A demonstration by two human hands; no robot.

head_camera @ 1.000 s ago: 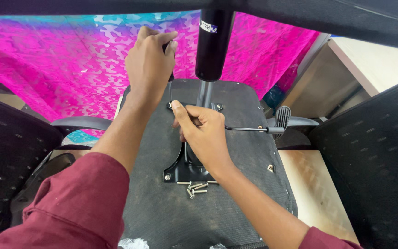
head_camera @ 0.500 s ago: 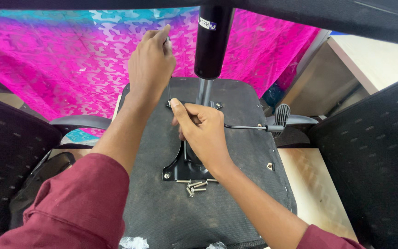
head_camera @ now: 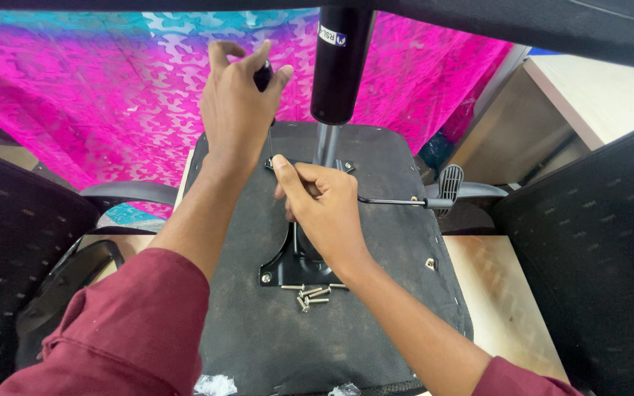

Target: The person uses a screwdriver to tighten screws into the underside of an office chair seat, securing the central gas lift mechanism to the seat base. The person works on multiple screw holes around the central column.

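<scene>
While we are working on the upturned chair seat (head_camera: 376, 220), we are turning a screwdriver (head_camera: 264, 75) into a screw at the upper left corner of the black mounting plate (head_camera: 295, 264). Our left hand (head_camera: 240, 103) is closing tightly around the dark handle from above, and our right hand (head_camera: 324, 209) is pinching the thin shaft low down, close to the plate, to guide the tip. To do this well, we think we should be keeping the tool straight over the screw head and pressing down while turning, so the tip is not slipping out.

The screwdriver is standing almost upright, its long axis running from handle at 12 o'clock down to the tip at 6 o'clock, leaning only a little. The gas cylinder (head_camera: 339, 66) is rising just at 3 o'clock of the handle. Loose screws (head_camera: 310, 293) are lying at 6 o'clock of the plate. The lever (head_camera: 405, 201) is pointing toward 3 o'clock. Pink cloth (head_camera: 75, 88) is hanging behind.
</scene>
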